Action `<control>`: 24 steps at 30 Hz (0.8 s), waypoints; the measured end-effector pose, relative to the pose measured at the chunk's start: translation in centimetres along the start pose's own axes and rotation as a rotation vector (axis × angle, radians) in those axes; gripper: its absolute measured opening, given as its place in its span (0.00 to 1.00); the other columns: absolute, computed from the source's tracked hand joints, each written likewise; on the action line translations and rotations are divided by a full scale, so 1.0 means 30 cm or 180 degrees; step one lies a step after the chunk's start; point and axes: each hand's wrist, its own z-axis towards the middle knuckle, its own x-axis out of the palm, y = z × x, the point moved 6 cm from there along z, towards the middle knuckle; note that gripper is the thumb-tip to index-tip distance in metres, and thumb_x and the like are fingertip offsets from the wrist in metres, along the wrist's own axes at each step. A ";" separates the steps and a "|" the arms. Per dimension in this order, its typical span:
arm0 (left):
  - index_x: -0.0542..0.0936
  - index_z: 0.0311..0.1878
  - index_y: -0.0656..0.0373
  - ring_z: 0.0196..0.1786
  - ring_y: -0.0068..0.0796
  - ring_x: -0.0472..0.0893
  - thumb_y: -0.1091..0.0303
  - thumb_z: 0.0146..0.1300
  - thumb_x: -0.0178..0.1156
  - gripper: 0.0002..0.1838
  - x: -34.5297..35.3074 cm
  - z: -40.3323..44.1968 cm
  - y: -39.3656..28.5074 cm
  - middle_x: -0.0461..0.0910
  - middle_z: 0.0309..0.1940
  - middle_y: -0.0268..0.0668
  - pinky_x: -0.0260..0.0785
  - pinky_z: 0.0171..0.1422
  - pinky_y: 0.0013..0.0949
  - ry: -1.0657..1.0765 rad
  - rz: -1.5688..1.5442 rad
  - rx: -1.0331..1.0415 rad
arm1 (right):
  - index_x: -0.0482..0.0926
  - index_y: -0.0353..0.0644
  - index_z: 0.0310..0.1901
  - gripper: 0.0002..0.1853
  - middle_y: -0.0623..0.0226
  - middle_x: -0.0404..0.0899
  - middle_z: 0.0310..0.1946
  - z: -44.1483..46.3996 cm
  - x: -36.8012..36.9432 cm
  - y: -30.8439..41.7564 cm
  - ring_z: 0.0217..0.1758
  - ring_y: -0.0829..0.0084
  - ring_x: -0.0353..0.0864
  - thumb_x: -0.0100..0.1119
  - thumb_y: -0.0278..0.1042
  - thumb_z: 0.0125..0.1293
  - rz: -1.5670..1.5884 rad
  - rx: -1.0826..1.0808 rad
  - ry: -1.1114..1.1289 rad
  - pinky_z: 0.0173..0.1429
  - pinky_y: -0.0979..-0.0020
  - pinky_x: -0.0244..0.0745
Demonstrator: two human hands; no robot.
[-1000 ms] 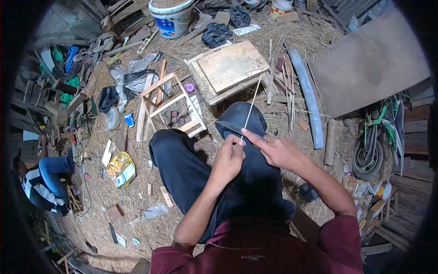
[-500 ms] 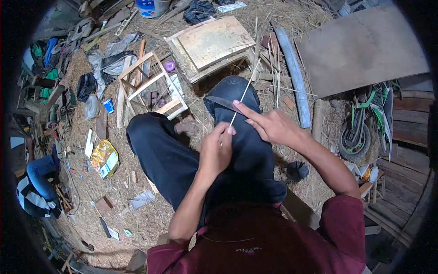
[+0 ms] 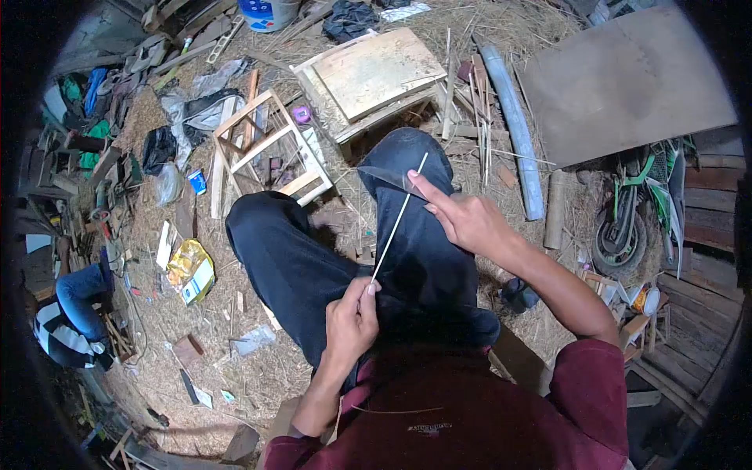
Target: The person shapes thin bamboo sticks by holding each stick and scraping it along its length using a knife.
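My left hand (image 3: 350, 319) is closed in a pinch around the lower end of a thin, pale wooden stick (image 3: 395, 225), near my lap. The stick slants up and to the right across my dark trouser leg. Above it, my right hand (image 3: 462, 219) grips a knife (image 3: 381, 176), its handle hidden in the palm. The blade points left over my raised knee and crosses the stick close to its upper end. My right forefinger stretches along the blade, and its tip lies beside the stick there.
A wooden bench (image 3: 380, 74) stands ahead, with a slatted wooden frame (image 3: 274, 149) left of it. A long grey pole (image 3: 513, 133) lies to the right, near a large board (image 3: 627, 86) and a green motorcycle (image 3: 627, 211). Shavings cover the floor. Another person (image 3: 74, 309) sits far left.
My left hand has moved down and left, drawing the stick along under the knife. Less of the stick now extends past the blade. My right hand has barely moved.
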 end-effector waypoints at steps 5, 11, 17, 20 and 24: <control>0.78 0.39 0.60 0.17 0.09 0.62 0.72 0.73 0.51 0.07 -0.056 -0.101 0.033 0.68 0.17 0.25 0.48 0.21 0.23 0.0032 -0.0307 -0.0318 | 0.54 0.62 0.76 0.32 0.51 0.75 0.15 0.007 -0.039 -0.020 0.19 0.48 0.79 0.52 0.38 0.73 0.0160 0.0411 0.0152 0.25 0.51 0.75; 0.77 0.39 0.62 0.20 0.08 0.57 0.67 0.76 0.49 0.11 -0.015 0.018 0.025 0.62 0.18 0.19 0.44 0.24 0.21 -0.0024 -0.1693 -0.0288 | 0.55 0.60 0.75 0.32 0.51 0.81 0.26 0.010 -0.076 -0.006 0.24 0.49 0.82 0.51 0.35 0.72 0.0820 -0.0008 -0.0686 0.30 0.54 0.78; 0.76 0.38 0.57 0.17 0.12 0.56 0.59 0.77 0.47 0.15 0.200 0.269 -0.049 0.60 0.15 0.19 0.44 0.21 0.24 0.0780 -0.2182 -0.0458 | 0.57 0.62 0.75 0.33 0.51 0.82 0.27 -0.048 -0.047 0.056 0.24 0.49 0.81 0.54 0.35 0.70 0.0303 -0.0168 0.0341 0.31 0.54 0.77; 0.75 0.37 0.57 0.15 0.12 0.54 0.59 0.77 0.47 0.15 0.232 0.288 -0.041 0.58 0.13 0.19 0.43 0.20 0.24 0.0915 -0.2236 -0.0577 | 0.57 0.64 0.75 0.33 0.48 0.80 0.26 -0.053 -0.017 -0.035 0.23 0.48 0.80 0.53 0.35 0.70 0.0326 0.0108 0.0138 0.30 0.53 0.76; 0.74 0.37 0.58 0.14 0.11 0.54 0.60 0.77 0.48 0.14 0.188 0.184 0.006 0.58 0.13 0.19 0.42 0.19 0.23 0.0997 -0.2498 -0.0785 | 0.58 0.67 0.74 0.31 0.47 0.77 0.20 -0.034 -0.031 -0.068 0.21 0.47 0.79 0.52 0.39 0.72 0.0270 0.0149 0.0013 0.27 0.51 0.74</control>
